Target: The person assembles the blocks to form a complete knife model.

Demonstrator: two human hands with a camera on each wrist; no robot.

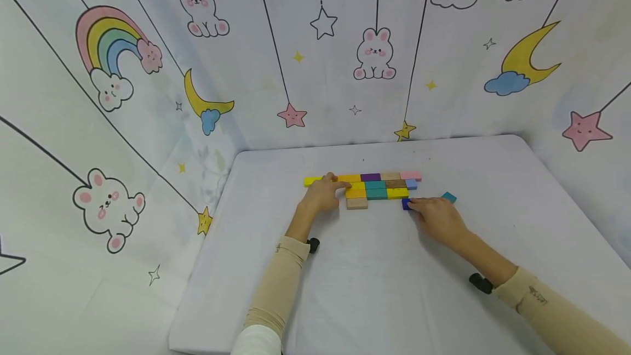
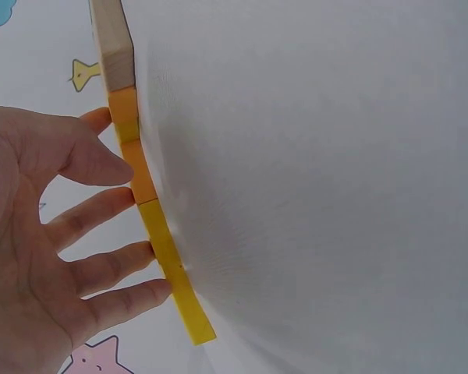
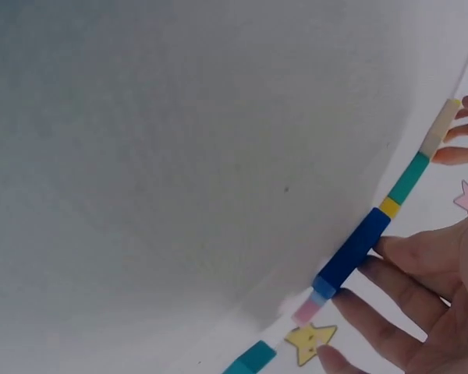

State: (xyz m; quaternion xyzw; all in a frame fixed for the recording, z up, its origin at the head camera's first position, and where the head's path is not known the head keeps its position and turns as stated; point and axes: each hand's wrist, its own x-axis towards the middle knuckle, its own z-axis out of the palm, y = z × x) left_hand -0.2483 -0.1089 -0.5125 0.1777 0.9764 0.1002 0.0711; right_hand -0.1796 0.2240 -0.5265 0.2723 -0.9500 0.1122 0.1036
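Note:
Flat colored blocks lie in rows on the white table. My left hand (image 1: pixel 322 193) rests at their left side with fingers spread. Its fingertips touch a long yellow block (image 2: pixel 171 265) and an orange block (image 2: pixel 143 175). My right hand (image 1: pixel 441 221) holds a dark blue block (image 3: pixel 351 253) by its fingertips, at the front right of the rows. Just behind that block is a yellow block (image 1: pixel 397 193). A tan block (image 1: pixel 357 203) sits farther left along the front, with a gap between it and the dark blue one.
A teal block (image 1: pixel 448 197) lies alone, turned at an angle, beyond the right hand. The back row includes a purple block (image 1: pixel 371 177) and a pink block (image 1: pixel 411 176). A patterned curtain (image 1: pixel 335 70) hangs behind the table (image 1: pixel 374 289).

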